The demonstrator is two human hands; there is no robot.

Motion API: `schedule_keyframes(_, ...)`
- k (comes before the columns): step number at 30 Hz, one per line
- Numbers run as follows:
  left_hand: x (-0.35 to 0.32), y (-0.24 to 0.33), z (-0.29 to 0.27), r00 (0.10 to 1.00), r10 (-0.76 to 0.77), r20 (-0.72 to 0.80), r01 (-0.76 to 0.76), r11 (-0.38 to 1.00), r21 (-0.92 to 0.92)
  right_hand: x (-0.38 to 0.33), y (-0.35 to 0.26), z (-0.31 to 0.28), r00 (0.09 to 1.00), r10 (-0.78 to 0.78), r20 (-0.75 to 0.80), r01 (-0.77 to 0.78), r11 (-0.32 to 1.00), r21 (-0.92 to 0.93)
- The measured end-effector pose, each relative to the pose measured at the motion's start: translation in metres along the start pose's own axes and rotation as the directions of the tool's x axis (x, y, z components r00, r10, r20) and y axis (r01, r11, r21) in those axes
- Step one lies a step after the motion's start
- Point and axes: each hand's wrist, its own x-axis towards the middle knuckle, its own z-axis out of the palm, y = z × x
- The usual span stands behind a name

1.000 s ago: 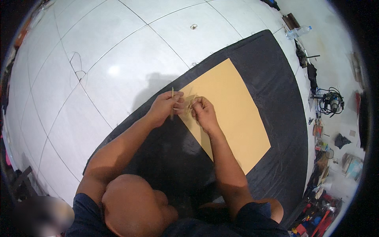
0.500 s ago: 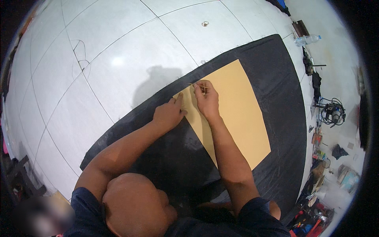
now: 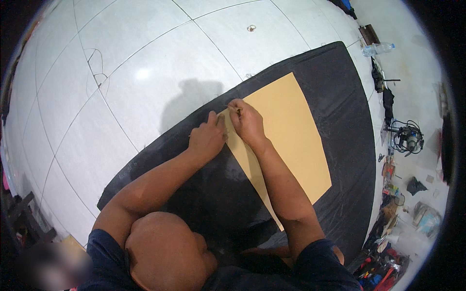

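- Floor: pale tiles (image 3: pixel 131 92), joined by dark lines that bend toward the rim of the view.
- Cloth: a broad black cloth (image 3: pixel 344 121) spread on the tiles, bearing the sheet.
- Sheet: a flat tan sheet (image 3: pixel 291 136) on the cloth, its long axis running from the far side toward the person and slanting right. Most of it lies to the right of both hands, and the right forearm (image 3: pixel 281 189) crosses above its near part.
- Left hand (image 3: pixel 208 136): at the sheet's far left corner, palm down, fingers extended and slightly parted, tips at the corner; nearer than the right hand to the left long edge.
- Right hand (image 3: pixel 248 121): just beside the left, over the sheet near its far edge, fingers bent inward; whether they hold anything cannot be told, since the knuckles and shadow hide the tips.
- Bottle: a clear bottle (image 3: pixel 377 49) on its side, beyond the cloth at upper right.
- Ring: a small ring-like object (image 3: pixel 251 28) on the tiles.
- Lettering: none legible on the sheet, cloth or bottle.
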Motion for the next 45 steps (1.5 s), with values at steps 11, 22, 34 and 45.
schedule_keyframes(11,0.0,-0.001,0.005,0.999,-0.004,-0.032,0.005,0.999,0.042,0.013,0.02,-0.006,0.995,0.057,-0.078,-0.06,0.997,-0.042)
schedule_keyframes(22,-0.003,0.003,-0.004,1.0,0.013,-0.026,-0.013,1.0,0.018,0.024,0.031,-0.012,0.993,0.077,-0.09,-0.079,0.997,-0.02)
schedule_keyframes(34,-0.002,0.011,-0.02,0.987,0.099,-0.123,-0.117,0.982,-0.148,-0.005,0.047,-0.038,0.899,0.394,-0.189,-0.219,0.781,0.585)
schedule_keyframes(45,0.015,-0.006,-0.025,0.929,0.14,0.342,0.314,0.19,-0.93,-0.054,-0.012,-0.012,0.939,0.168,0.301,-0.289,0.861,0.42)
